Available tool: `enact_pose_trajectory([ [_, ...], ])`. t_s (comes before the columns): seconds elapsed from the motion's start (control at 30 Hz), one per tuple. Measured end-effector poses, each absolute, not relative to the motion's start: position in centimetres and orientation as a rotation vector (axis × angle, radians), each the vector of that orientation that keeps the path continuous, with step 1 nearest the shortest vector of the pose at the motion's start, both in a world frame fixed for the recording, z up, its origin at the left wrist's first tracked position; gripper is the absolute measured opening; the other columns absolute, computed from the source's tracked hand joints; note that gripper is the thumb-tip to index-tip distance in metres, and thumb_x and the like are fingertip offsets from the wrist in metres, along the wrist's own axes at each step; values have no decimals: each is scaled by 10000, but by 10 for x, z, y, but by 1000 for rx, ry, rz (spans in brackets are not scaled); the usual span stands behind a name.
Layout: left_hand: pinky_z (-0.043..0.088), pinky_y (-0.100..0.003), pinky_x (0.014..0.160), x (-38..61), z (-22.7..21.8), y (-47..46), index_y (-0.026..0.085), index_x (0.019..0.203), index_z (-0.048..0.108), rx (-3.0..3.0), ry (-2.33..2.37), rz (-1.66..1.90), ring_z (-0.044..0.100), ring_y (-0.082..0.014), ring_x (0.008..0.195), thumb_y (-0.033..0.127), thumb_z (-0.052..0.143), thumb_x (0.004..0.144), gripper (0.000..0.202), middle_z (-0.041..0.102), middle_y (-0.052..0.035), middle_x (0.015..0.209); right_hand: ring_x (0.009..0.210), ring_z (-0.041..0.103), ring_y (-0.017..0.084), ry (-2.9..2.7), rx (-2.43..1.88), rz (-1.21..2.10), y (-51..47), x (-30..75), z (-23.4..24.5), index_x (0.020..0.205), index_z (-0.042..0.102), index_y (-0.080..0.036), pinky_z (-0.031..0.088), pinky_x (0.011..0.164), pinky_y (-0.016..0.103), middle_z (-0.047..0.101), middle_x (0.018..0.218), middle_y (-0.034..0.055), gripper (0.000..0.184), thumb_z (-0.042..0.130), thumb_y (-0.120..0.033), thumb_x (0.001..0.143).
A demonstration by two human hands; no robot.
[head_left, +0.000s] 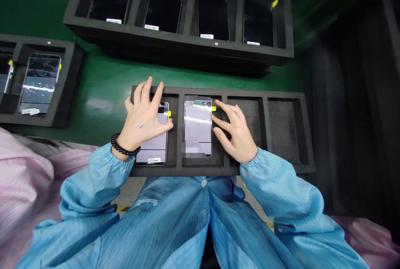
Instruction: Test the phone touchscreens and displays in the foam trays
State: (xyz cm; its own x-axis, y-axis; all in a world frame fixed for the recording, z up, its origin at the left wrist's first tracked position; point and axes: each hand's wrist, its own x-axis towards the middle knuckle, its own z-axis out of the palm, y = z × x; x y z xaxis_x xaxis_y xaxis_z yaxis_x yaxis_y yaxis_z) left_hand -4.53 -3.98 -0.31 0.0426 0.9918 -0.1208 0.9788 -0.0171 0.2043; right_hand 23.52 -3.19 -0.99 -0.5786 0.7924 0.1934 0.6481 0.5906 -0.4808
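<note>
A black foam tray (281,98) with several slots lies in front of me on the green bench. Its two left slots each hold a phone with a lit screen. My left hand (143,113) rests flat with spread fingers on the left phone (156,148). My right hand (236,129) is beside the right edge of the middle phone (198,125), its fingers apart and touching that edge near a yellow tab (214,108). Neither hand grips anything. The two right slots hold nothing.
A second black tray (175,42) with several dark phones sits farther back. Another tray (67,81) with a lit phone lies at the left. A person's pink sleeve (21,181) is at my lower left. Dark curtain material hangs at the right.
</note>
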Motion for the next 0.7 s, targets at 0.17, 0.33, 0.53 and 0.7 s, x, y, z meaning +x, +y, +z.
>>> enact_pose_trajectory([
  [0.17,304,-766,1091,-50,-7,-42,138,1625,190,2155,1933,71,147,-490,1555,482,642,727,1063,42,-252,1703,1399,477,297,-2409,-1148,581,-37,239,-9,1186,734,-180,324,1214,652,519,1550,140,314,483,-250,1010],
  [0.33,294,-805,1074,-57,-14,-39,193,1638,127,2163,1920,223,208,-542,1514,543,741,690,1182,20,-262,1699,1371,518,290,-2395,-1103,631,-32,238,-11,1134,748,-194,360,1202,637,563,1514,123,289,495,-245,1002],
  [0.53,99,-591,1300,-77,-3,-74,226,1640,127,2207,1834,858,-11,-379,1608,628,615,883,986,-65,-162,1719,1357,549,299,-2244,-1174,363,-33,242,-2,1150,738,-152,399,1181,597,592,1458,187,279,516,-197,987],
  [0.7,0,-688,1273,-76,0,-133,416,1542,398,2138,2069,796,47,-394,1602,484,392,1006,540,75,48,1731,1334,559,298,-2352,-1092,285,-47,236,9,1130,725,-190,352,1200,629,605,1442,154,246,528,-214,984],
])
